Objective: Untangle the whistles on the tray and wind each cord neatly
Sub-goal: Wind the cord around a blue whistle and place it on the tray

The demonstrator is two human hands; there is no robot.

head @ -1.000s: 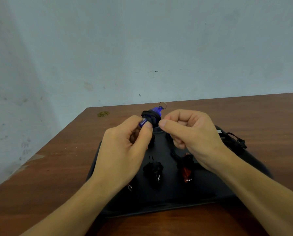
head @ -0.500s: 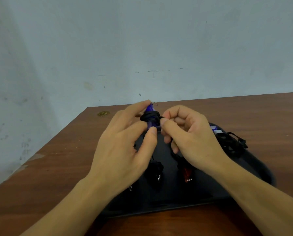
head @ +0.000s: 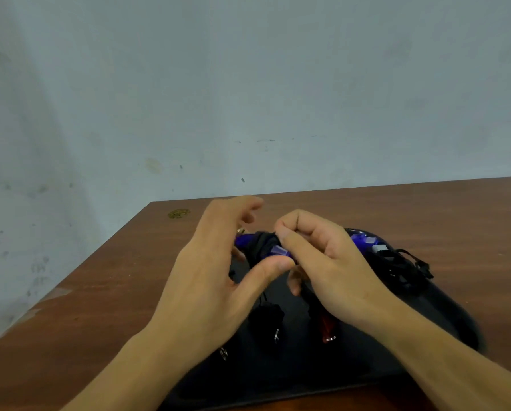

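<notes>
A blue whistle [head: 246, 240] with black cord wound round its middle lies sideways between my two hands, above the black tray [head: 331, 372]. My left hand [head: 215, 280] supports it with the thumb under its clear mouthpiece end; the other fingers are spread and raised. My right hand [head: 328, 262] pinches the cord at the whistle's right side with thumb and curled forefinger. On the tray lie a black whistle with wound cord [head: 267, 317], a red whistle [head: 327, 326] partly under my right wrist, and another blue whistle [head: 364, 240] beside a loose black cord tangle [head: 402, 269].
The tray sits on a brown wooden table [head: 100, 292] that meets a pale wall. A small round gold mark [head: 178, 213] lies near the table's far left corner. A small metal ring [head: 223, 353] shows at the tray's left, by my left wrist.
The blue whistle has turned from upright to lying sideways and dropped lower. My left fingers have opened and lifted off it, the thumb staying under it. My right hand keeps its pinch.
</notes>
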